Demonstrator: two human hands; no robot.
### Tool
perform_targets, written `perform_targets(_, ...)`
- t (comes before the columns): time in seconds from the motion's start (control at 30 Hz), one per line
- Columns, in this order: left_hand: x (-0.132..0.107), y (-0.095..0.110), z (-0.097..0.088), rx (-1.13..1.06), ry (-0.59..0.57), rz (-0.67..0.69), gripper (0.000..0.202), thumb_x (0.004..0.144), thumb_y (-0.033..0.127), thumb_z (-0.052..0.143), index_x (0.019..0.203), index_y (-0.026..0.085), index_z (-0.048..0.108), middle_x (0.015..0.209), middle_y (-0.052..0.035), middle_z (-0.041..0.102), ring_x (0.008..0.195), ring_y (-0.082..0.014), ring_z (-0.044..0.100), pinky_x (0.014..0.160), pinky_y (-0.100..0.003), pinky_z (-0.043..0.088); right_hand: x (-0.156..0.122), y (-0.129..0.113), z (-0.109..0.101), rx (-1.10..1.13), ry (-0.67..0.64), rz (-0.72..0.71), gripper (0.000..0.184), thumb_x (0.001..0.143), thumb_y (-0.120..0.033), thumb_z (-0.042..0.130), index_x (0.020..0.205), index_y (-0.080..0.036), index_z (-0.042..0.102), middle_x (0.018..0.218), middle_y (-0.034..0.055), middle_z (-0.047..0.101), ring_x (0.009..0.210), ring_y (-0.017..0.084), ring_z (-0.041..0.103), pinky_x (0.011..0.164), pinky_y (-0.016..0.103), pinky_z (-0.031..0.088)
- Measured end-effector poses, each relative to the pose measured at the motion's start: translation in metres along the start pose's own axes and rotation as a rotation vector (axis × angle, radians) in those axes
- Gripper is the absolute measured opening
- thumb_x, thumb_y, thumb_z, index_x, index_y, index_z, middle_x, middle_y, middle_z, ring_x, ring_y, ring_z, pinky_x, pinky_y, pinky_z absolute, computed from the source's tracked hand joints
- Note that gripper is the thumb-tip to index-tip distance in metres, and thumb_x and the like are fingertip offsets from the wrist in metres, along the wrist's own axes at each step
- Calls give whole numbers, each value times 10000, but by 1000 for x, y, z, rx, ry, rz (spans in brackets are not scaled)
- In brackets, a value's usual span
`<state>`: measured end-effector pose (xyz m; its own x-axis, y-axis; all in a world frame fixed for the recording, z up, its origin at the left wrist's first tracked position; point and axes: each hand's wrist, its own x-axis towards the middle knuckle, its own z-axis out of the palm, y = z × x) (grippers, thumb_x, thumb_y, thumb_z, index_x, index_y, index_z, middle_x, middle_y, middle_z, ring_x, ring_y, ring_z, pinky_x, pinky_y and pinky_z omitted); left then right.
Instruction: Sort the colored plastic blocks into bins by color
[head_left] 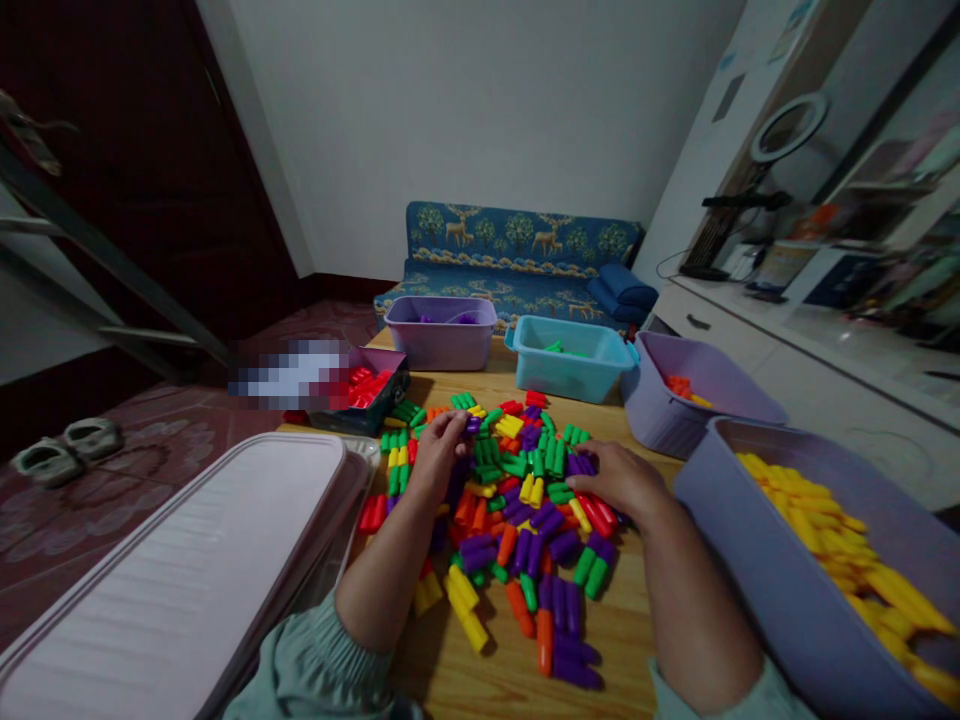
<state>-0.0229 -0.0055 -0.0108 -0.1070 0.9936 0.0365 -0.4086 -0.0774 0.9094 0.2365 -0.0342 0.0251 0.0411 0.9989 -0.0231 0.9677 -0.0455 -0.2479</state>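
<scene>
Left hand: the left hand (435, 445) is over the far-left part of the heap, its fingers pinching what looks like a small purple piece (472, 426) at the tips.
Right hand: the right hand (619, 482) is at the heap's right edge, fingers bent about some purple pieces (579, 464), the thumb beside red ones; I cannot tell whether they grip or only touch.
Heap: the mixed pieces (536, 520), in green, purple, red, orange and yellow, lie across the middle of the wooden table (626, 640), some side by side in pairs, others loose.
Containers: round the heap stand a dark box (345, 420) with red pieces, a far lavender bin (442, 352) with purple ones, a blue tub (566, 382) with green, a second lavender bin (660, 415) with mostly orange, and a large near bin (739, 570) of yellow.
Lid: a pale ribbed lid (187, 560) lies to the left.
Step in hand: picking purple pieces out of the mix, judging by what both hands are at.
Next move: it seems to call for a sure pinch on the right and a lift clear of the neighbouring red and green pieces, the left keeping its own piece from slipping back.
</scene>
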Motion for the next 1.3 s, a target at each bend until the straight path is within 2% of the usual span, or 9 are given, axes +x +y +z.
perform_targets(0.23, 0, 0, -1, -29, -26, -17, 388, 670, 455, 729, 902, 145, 687, 795, -6, 632, 602, -75, 543, 483, -163, 403, -6, -24, -2, -80, 48, 5, 378, 736, -322, 613, 1103, -270, 685, 1096, 96, 685, 980, 262, 646, 746, 323, 446)
perform_targets(0.37, -2, 3, 1, -26, -76, -18, 365, 712, 452, 702, 932, 161, 699, 796, -10, 633, 627, -86, 545, 481, -163, 385, -7, -36, -11, -52, 116, 30, 290, 794, -331, 518, 985, -250, 720, 936, 98, 725, 854, 269, 668, 655, 321, 435)
perform_targets(0.47, -6, 6, 3, 65, -115, -43, 387, 715, 460, 706, 974, 173, 697, 841, -20, 656, 608, -83, 537, 469, -162, 360, -5, -48, -10, 157, 207, 0, 260, 798, -332, 494, 853, -210, 717, 792, 80, 716, 758, 236, 656, 629, 301, 433)
perform_targets(0.57, -10, 9, 5, 180, -166, -46, 411, 699, 458, 729, 995, 176, 695, 864, -27, 677, 579, -76, 528, 464, -164, 340, -3, -61, -1, 595, 251, -29, 266, 775, -365, 512, 836, -178, 691, 715, 50, 691, 666, 194, 632, 598, 276, 452)
perform_targets(0.67, -13, 10, 8, 282, -209, 22, 442, 692, 437, 749, 1045, 175, 700, 906, -38, 694, 686, -108, 590, 584, -187, 434, -5, -77, 8, 1039, 176, -21, 326, 725, -415, 575, 893, -151, 665, 721, 41, 686, 605, 178, 624, 548, 269, 473)
perform_targets(0.77, -13, 11, 9, 330, -251, 87, 480, 681, 421, 763, 1086, 169, 705, 986, -53, 704, 860, -169, 630, 767, -239, 481, -9, -91, 15, 1282, 96, -22, 357, 670, -412, 655, 909, -147, 657, 761, 40, 691, 616, 170, 636, 562, 273, 506)
perform_targets(0.83, -12, 11, 9, 345, -253, 94, 470, 683, 430, 758, 1066, 161, 719, 988, -58, 710, 894, -192, 633, 807, -264, 483, -12, -97, 17, 1350, 77, -4, 345, 645, -386, 691, 896, -151, 658, 734, 29, 685, 606, 161, 638, 566, 270, 520)
perform_targets(1.03, -9, 10, 7, 349, -78, 113, 433, 672, 457, 757, 966, 138, 748, 906, -63, 715, 831, -186, 630, 736, -249, 484, -10, -97, 23, 1540, 39, 19, 336, 645, -353, 716, 905, -148, 656, 698, 15, 691, 594, 129, 660, 541, 203, 521)
perform_targets(1.3, -13, 6, 11, 292, -215, 84, 378, 648, 445, 772, 848, 127, 734, 756, -18, 687, 673, -127, 581, 659, -220, 453, -8, -102, 33, 1497, 45, -23, 510, 573, -373, 790, 1007, -175, 611, 719, -15, 688, 545, 141, 650, 523, 245, 537)
